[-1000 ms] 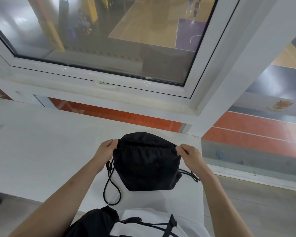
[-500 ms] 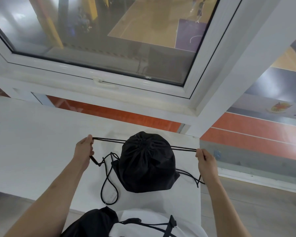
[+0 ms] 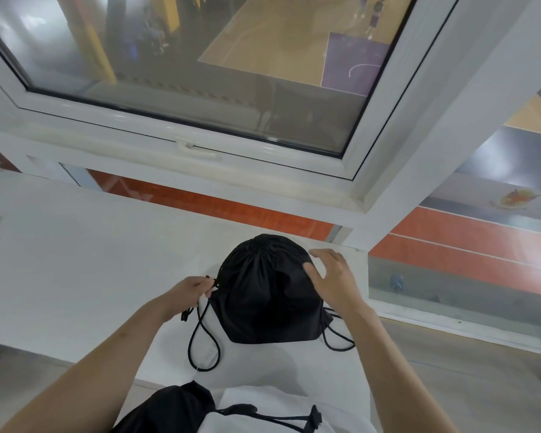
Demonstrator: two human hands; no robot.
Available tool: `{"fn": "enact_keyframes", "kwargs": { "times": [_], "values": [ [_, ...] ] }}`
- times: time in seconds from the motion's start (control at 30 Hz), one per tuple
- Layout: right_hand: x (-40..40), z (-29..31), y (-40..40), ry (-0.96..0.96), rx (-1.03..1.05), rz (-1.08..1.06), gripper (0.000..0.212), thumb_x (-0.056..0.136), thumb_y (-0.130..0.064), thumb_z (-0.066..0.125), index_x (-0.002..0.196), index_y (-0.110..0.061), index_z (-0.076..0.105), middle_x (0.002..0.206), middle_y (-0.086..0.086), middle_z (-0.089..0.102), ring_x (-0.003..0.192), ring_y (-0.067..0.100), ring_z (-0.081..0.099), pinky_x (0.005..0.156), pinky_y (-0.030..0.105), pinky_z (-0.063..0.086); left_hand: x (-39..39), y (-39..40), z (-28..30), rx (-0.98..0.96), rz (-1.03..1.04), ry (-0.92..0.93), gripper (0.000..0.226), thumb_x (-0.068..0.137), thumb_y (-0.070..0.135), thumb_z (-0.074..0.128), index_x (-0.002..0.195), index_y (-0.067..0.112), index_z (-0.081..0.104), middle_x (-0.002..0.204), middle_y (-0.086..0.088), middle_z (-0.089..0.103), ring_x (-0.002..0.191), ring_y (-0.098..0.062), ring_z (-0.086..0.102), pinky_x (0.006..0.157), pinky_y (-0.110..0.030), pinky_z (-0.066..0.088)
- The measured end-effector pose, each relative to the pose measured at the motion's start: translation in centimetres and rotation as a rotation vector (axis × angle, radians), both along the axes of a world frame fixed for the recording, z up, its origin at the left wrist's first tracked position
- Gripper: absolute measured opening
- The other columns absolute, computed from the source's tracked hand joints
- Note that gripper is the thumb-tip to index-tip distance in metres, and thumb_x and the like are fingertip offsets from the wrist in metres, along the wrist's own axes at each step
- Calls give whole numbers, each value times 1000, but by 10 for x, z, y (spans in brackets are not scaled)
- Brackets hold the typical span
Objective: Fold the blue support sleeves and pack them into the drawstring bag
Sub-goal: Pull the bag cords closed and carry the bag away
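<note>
Pinching the black cord (image 3: 204,335) at the bag's left edge, my left hand (image 3: 190,290) keeps a closed grip on it, fingers curled round the strands just beside the fabric. The drawstring bag (image 3: 267,295) sits bulging on the white table (image 3: 75,260), its mouth cinched into gathers at the far end, right between my two hands. My right hand (image 3: 333,278) is spread with loose fingers, holding nothing; its thumb touches the bag's upper right side while the other fingers arch above the table edge. One loop of cord trails toward me on the left, another shorter loop (image 3: 338,339) lies at the bag's near right corner, below my right wrist. Beyond the table stands a white window frame (image 3: 200,151).
</note>
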State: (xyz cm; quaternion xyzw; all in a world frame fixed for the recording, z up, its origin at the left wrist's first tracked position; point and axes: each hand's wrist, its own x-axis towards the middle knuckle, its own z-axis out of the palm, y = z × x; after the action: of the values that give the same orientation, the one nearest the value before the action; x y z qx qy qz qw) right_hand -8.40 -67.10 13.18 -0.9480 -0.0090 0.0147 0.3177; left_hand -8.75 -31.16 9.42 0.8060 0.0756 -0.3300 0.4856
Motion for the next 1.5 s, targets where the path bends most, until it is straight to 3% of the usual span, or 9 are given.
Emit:
{"fn": "enact_keyframes", "kwargs": {
  "times": [0.13, 0.3, 0.53, 0.73, 0.87, 1.03, 1.17, 1.33, 1.5],
  "values": [
    [29, 9, 59, -36, -165, 232, 49, 100, -44, 58, 144, -22, 53, 149, -3, 53, 140, 21, 43, 116, 44, 37, -5, 2, -3, 78, -124, -5, 40, 98, 51, 41, 75, 21, 54, 75, 6, 48, 71, -13, 41, 73, -32, 39],
    [55, 4, 105, 133, -371, 364, 73, 98, -54, 58, 159, -26, 27, 170, 4, 19, 156, 29, 19, 124, 52, 24, -12, 7, -5, 188, -227, -21, 41, 102, 46, 40, 73, 22, 56, 67, 11, 47, 59, -8, 41, 62, -27, 36],
    [47, -7, 126, 222, -426, 289, 67, 99, -39, 63, 156, -22, 32, 155, 6, 44, 141, 33, 38, 115, 48, 37, -25, 30, -15, 212, -243, -38, 41, 100, 45, 36, 79, 20, 59, 77, 5, 56, 68, -12, 46, 68, -30, 38],
    [22, -3, 123, 316, -412, 260, 64, 100, -36, 64, 153, -9, 40, 149, 11, 43, 139, 31, 39, 116, 42, 37, -44, 26, -20, 255, -117, -124, 36, 106, 34, 33, 86, 17, 58, 79, 7, 59, 74, -14, 53, 64, -28, 38],
    [2, 13, 115, 284, -361, 292, 62, 101, -40, 61, 153, -12, 42, 149, 8, 43, 140, 29, 39, 116, 41, 35, -60, 22, -22, 300, -56, -202, 26, 105, 33, 34, 91, 26, 55, 92, 0, 65, 85, -23, 61, 78, -37, 49],
    [-16, 53, 113, 111, -337, 405, 49, 102, -42, 58, 144, -19, 48, 140, 1, 52, 132, 24, 46, 110, 40, 40, -83, 21, -3, 377, 122, -274, 39, 105, 44, 35, 138, 29, 50, 130, 0, 58, 124, -22, 55, 102, -39, 44],
    [-24, 103, 122, 24, -299, 541, 29, 100, -45, 59, 120, -24, 56, 116, -4, 65, 109, 23, 61, 91, 42, 52, -111, 20, 37, 476, 234, -363, 42, 106, 42, 32, 144, 30, 45, 142, -3, 52, 131, -27, 50, 103, -44, 44],
    [-51, 154, 157, -100, -230, 740, 39, 103, -47, 56, 128, -18, 58, 124, 1, 65, 115, 23, 59, 98, 40, 49, -166, 36, 92, 640, 403, -485, 46, 106, 47, 32, 148, 29, 43, 150, 0, 47, 134, -26, 48, 102, -47, 47],
    [-88, 183, 224, -156, -166, 897, 53, 104, -48, 52, 147, -17, 47, 144, 2, 56, 134, 24, 50, 110, 39, 43, -248, 76, 130, 778, 572, -480, 49, 107, 49, 31, 151, 30, 40, 154, 6, 43, 137, -21, 46, 100, -43, 47]
  ]
}}
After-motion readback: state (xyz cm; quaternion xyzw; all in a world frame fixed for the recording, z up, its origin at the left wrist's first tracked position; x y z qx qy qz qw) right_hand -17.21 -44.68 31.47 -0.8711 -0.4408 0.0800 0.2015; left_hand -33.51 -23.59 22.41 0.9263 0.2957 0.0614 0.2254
